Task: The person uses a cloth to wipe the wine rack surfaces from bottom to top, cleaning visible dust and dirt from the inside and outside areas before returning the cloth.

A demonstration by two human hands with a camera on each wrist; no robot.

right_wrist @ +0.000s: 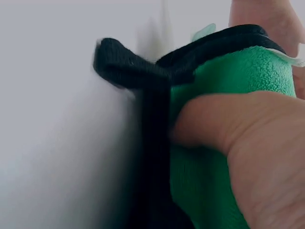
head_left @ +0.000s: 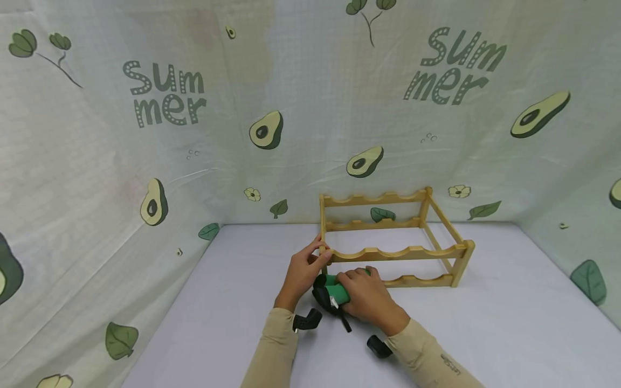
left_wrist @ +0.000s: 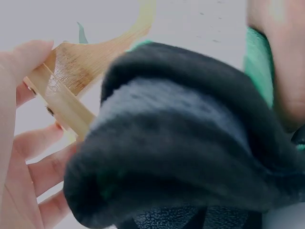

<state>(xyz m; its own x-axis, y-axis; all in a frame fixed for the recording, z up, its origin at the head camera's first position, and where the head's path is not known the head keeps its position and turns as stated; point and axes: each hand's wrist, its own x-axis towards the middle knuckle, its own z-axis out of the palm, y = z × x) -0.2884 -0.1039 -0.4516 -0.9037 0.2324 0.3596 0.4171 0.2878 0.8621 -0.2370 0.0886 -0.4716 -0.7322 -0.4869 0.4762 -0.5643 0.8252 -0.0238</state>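
Observation:
A light wooden rack (head_left: 402, 253) with scalloped rails stands on the white table. My left hand (head_left: 299, 275) grips its front left corner post, with the thumb over the wood (left_wrist: 71, 62) in the left wrist view. Just in front of that corner is a rolled green towel (head_left: 338, 294) with black edging. My right hand (head_left: 366, 296) holds the roll from above and its right side. In the right wrist view the thumb presses into the green terry cloth (right_wrist: 224, 76), beside a black loop (right_wrist: 124, 67). The roll's end (left_wrist: 176, 114) faces the left wrist camera.
The white tabletop (head_left: 223, 323) runs around the rack and back to a hanging cloth (head_left: 310, 81) printed with avocados and leaves. Black cameras (head_left: 308, 319) sit at both wrists, close to the table. More cloth hangs at the left and right sides.

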